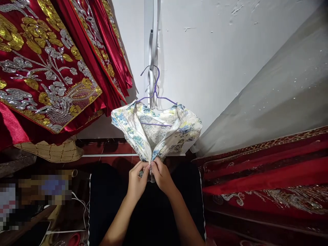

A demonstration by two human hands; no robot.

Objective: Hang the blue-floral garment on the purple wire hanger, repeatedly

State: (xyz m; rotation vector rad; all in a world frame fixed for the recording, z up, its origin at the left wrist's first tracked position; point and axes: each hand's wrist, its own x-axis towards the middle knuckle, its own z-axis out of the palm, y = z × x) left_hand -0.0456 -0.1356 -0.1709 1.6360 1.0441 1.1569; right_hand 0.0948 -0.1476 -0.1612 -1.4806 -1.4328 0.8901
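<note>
A white garment with a blue and yellow floral print (156, 131) hangs on a purple wire hanger (155, 92) hooked to a white fixture on the wall. My left hand (137, 182) and my right hand (160, 176) meet just below it. Both pinch the garment's two front edges together at its lower middle. The fingers of both hands are closed on the fabric. Beneath my forearms lies a dark cloth (146, 208).
Red garments with gold and silver embroidery (48, 65) hang at the upper left. More red embroidered fabric (263, 177) is stacked at the right, under a grey slanted surface (276, 92). At the lower left is a cluttered spot with a white cable (82, 205).
</note>
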